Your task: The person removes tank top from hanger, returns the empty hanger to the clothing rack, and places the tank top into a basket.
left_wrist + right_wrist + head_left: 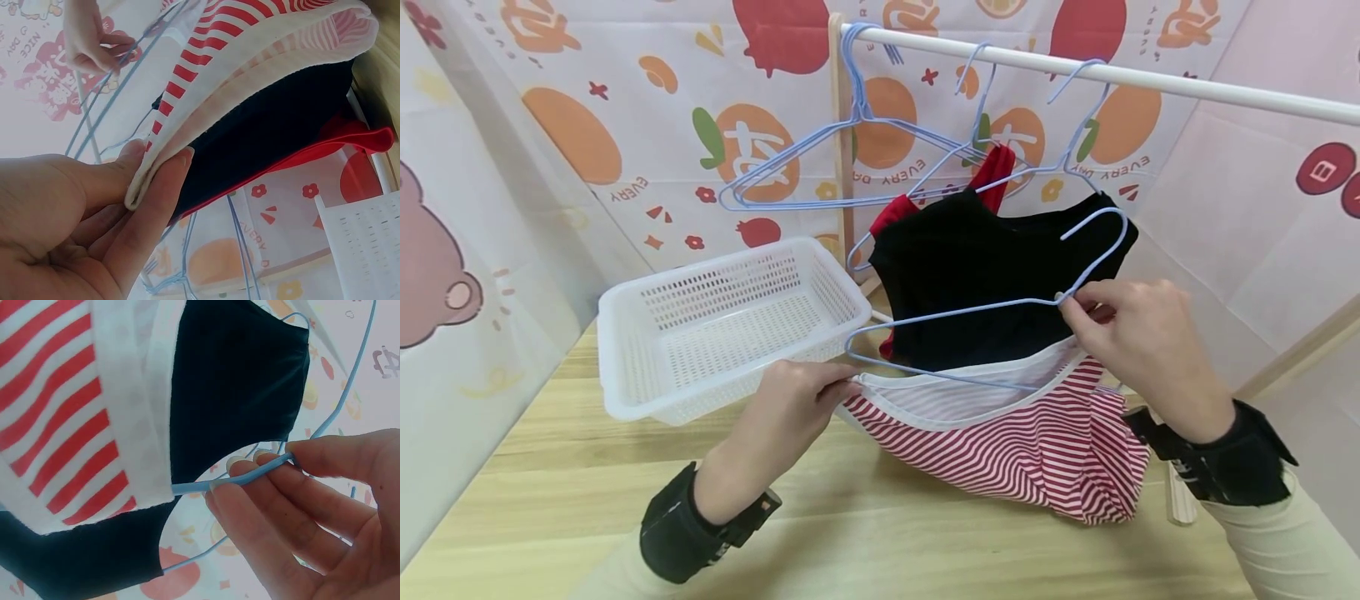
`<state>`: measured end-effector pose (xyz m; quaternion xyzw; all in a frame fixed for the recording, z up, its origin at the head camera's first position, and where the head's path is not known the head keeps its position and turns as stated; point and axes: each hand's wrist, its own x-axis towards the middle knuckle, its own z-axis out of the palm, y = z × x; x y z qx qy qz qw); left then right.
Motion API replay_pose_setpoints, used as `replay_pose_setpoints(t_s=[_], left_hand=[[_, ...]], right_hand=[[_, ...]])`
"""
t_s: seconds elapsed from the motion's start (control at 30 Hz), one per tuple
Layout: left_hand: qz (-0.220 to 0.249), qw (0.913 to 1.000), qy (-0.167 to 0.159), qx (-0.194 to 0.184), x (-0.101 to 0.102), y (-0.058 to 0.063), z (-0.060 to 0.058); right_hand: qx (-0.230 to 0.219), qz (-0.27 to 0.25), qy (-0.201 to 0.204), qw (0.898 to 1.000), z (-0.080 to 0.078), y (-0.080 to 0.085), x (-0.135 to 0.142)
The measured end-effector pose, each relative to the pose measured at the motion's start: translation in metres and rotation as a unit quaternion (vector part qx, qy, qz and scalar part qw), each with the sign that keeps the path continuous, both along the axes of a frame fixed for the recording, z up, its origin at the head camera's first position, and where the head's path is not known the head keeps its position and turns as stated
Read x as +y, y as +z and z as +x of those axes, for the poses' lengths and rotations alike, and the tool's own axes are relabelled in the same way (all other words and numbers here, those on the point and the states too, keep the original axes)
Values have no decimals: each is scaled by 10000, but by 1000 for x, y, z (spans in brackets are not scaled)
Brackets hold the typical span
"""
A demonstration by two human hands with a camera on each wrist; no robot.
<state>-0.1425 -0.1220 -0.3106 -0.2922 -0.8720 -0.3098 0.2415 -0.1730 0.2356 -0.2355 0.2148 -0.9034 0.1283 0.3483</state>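
Head view, left to right: white plastic basket [722, 300] on the wooden table [820, 517], thin perforated walls, looks light and somewhat stiff. Next, the left hand [795, 402], narrow, thumb and fingers pinching the white neckband of a red-striped shirt [1000, 450]; left wrist view shows the band doubled in that pinch. Shirt hangs from there across the middle, low in front of a black top [970, 275], neck opening facing up, lower part bunched to the right. Cloth judged thin, light and soft, likely stretchy; it sags between holds and would not keep its shape unaided. Not fragile, though the band could slip or curl from a loose pinch. Best hold: the doubled neckband near the shoulder, since it looks firmer than the striped body. Blue hanger [190, 487] lies across the opening, its left end outside the band just beside the left fingertips, its right arm running in under the band, as the right wrist view shows. Wire judged light, springy and smooth, apt to twist if held far from the hook. Good place to hold: just below the hook, where the arms meet. Right hand [1138, 333] is there, fingers closed narrowly about the wire. Above, black top hangs from the white rail [1135, 77].
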Motion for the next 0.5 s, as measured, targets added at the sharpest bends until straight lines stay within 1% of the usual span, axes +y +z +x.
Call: replay_pose_setpoints(t_s=[0.1, 0.2, 0.3, 0.43, 0.5], left_hand=[[-16, 10000, -12, -15, 1, -1, 0], [-72, 9999, 30, -74, 1, -1, -1], [-168, 9998, 100, -65, 2, -2, -2], [-265, 9995, 162, 53, 2, -3, -2], [-272, 9994, 190, 9, 2, -4, -2]], right_hand=[[9, 28, 53, 10000, 1, 2, -6], [-80, -48, 159, 9998, 1, 3, -13], [-133, -104, 220, 9996, 1, 2, -19], [-132, -138, 307, 9993, 0, 1, -25], [-139, -199, 384, 9990, 0, 1, -28]])
